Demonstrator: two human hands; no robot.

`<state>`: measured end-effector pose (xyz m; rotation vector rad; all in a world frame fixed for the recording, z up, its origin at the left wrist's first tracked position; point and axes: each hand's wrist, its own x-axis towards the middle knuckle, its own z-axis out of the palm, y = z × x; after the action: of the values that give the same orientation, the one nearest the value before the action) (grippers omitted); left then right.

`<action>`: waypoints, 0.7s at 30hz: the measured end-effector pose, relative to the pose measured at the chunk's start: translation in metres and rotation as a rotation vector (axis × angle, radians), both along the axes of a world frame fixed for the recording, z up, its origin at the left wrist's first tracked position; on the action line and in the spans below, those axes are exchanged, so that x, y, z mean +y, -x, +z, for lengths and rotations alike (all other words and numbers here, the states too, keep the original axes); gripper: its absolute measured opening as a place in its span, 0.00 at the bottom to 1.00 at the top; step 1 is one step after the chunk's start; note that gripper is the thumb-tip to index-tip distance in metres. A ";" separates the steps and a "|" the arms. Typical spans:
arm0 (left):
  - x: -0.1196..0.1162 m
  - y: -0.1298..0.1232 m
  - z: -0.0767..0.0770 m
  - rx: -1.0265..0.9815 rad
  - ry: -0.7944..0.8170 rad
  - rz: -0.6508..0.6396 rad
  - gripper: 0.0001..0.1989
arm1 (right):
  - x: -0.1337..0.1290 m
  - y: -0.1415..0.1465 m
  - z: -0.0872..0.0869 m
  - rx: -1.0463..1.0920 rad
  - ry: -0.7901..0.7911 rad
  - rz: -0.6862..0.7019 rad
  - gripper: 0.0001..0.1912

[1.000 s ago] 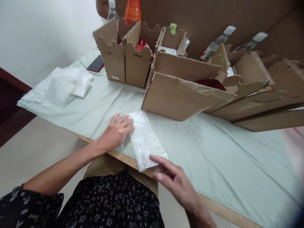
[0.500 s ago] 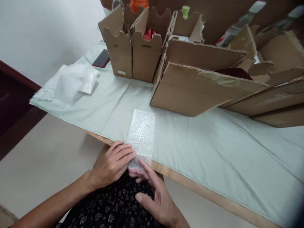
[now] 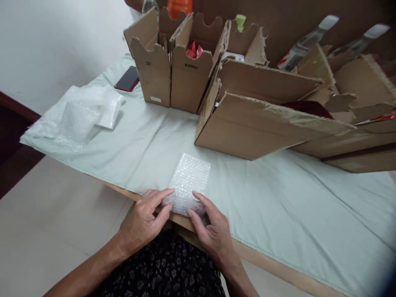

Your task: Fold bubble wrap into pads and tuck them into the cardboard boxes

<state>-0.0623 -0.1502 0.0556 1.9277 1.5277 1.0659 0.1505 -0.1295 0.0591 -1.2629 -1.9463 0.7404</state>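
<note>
A piece of clear bubble wrap (image 3: 193, 175) lies at the front edge of the cloth-covered table, its near end bent up into a fold. My left hand (image 3: 147, 216) grips the fold's left side, with thumb and forefinger on the plastic. On the right side, my right hand (image 3: 212, 227) has its thumb and forefinger on the same fold. The other fingers of both hands are partly hidden beneath the palms.
Several open cardboard boxes (image 3: 238, 128) line the back of the table, with bottles (image 3: 306, 43) standing in or behind them. More bubble wrap (image 3: 80, 113) is heaped at the left, near a phone (image 3: 127, 78). A pale green cloth (image 3: 278, 194) covers the tabletop.
The bubble wrap's near end is folded up and the piece looks shorter. My left hand has gone from lying flat to gripping, and my right hand has closed on the right side.
</note>
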 end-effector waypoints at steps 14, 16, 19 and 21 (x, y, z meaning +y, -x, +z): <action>0.023 -0.006 0.004 0.324 -0.058 0.015 0.20 | -0.007 -0.012 0.010 -0.175 -0.293 -0.052 0.22; 0.026 -0.005 0.005 0.358 -0.060 0.001 0.20 | -0.006 -0.013 0.011 -0.263 -0.275 0.073 0.18; 0.026 -0.003 0.010 0.348 -0.068 -0.009 0.20 | -0.001 -0.011 0.007 -0.332 -0.233 0.162 0.12; 0.023 0.001 0.015 0.316 -0.099 -0.053 0.21 | 0.004 -0.009 0.005 -0.294 -0.244 0.132 0.11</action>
<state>-0.0629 -0.1268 0.0708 2.2788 1.5993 0.8593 0.1592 -0.1257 0.0638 -1.1517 -2.2951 0.3782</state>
